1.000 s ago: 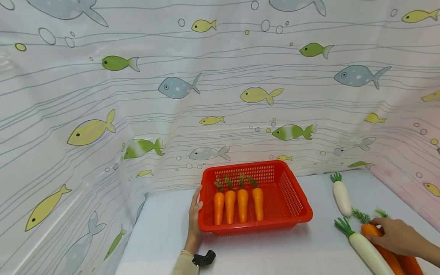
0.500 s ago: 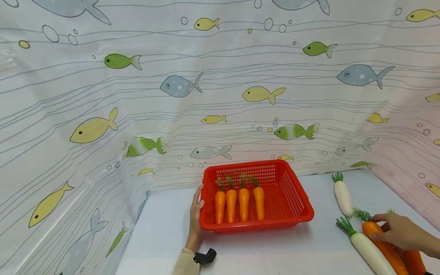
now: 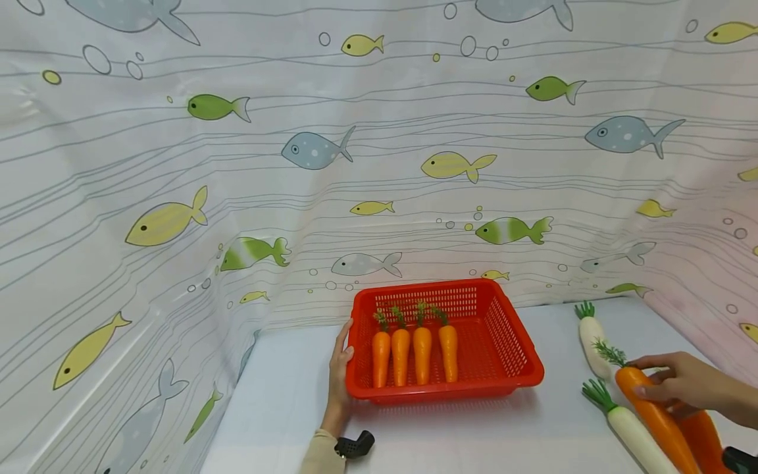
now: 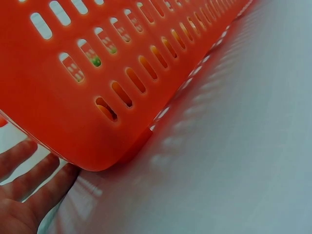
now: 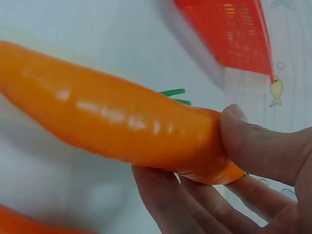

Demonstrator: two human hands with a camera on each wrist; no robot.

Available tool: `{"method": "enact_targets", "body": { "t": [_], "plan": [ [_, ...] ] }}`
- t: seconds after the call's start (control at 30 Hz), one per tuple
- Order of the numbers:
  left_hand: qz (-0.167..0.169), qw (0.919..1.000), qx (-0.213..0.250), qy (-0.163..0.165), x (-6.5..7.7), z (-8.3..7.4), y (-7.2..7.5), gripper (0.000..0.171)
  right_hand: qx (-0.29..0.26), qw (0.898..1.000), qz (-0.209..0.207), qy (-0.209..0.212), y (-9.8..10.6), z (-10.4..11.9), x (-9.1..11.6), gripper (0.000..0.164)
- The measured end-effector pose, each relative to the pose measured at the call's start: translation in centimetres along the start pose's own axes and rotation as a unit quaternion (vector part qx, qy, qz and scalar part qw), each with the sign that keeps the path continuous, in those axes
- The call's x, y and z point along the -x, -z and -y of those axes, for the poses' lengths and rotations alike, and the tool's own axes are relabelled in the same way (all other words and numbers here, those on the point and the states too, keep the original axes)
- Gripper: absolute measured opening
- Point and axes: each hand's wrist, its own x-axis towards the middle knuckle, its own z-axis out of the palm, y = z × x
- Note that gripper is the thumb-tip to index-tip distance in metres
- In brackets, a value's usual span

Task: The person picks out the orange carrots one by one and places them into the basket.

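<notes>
My right hand (image 3: 689, 385) pinches an orange toy carrot (image 3: 656, 418) near its leafy end at the lower right of the head view. The right wrist view shows the thumb on one side of the carrot (image 5: 112, 114) and fingers under it. A second carrot (image 3: 705, 438) lies beneath, partly hidden. Beside them is a white radish (image 3: 636, 434) with green leaves. My left hand (image 3: 339, 375) rests against the left wall of a red plastic basket (image 3: 441, 394), its fingers extended along the outside. Several carrots (image 3: 422, 355) lie side by side in the basket's left part.
Another white radish (image 3: 590, 339) lies farther back on the right of the white table (image 3: 284, 395). A fish-patterned curtain (image 3: 379, 184) stands behind the table and along both sides. Dark wrist cameras (image 3: 355, 446) are worn on the arms.
My right hand has taken hold of the upper carrot and raised its leafy end, which now overlaps the far radish. My left hand has stayed at the basket.
</notes>
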Motion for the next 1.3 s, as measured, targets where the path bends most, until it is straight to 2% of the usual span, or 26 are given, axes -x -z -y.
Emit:
{"method": "enact_targets", "body": {
  "t": [0.3, 0.53, 0.67, 0.83, 1.03, 1.3],
  "plan": [
    [-0.002, 1.0000, -0.001, -0.001, 0.0, 0.1, 0.1, 0.061, -0.053, 0.998, 0.021, 0.027, -0.2, 1.9, -1.2, 0.080],
    [-0.004, 1.0000, -0.005, 0.003, 0.2, 0.1, 0.1, 0.061, -0.092, 0.992, 0.044, 0.073, -0.2, 3.8, -2.7, 0.080],
    [-0.003, 1.0000, 0.001, -0.004, 0.0, 0.1, 0.1, 0.061, -0.103, 0.989, 0.041, 0.097, -0.3, 5.3, -3.4, 0.078],
    [-0.002, 0.9999, 0.006, -0.010, -0.2, 0.1, 0.0, 0.061, -0.123, 0.986, 0.028, 0.106, -0.3, 7.3, -4.0, 0.079],
    [-0.002, 0.9999, 0.014, -0.010, -0.1, -0.1, 0.0, 0.061, -0.157, 0.979, 0.042, 0.124, -0.4, 9.4, -4.9, 0.077],
    [0.001, 0.9997, 0.020, -0.016, -0.1, -0.1, -0.1, 0.061, -0.186, 0.969, 0.068, 0.149, -1.5, 11.9, -6.0, 0.076]
  ]
}}
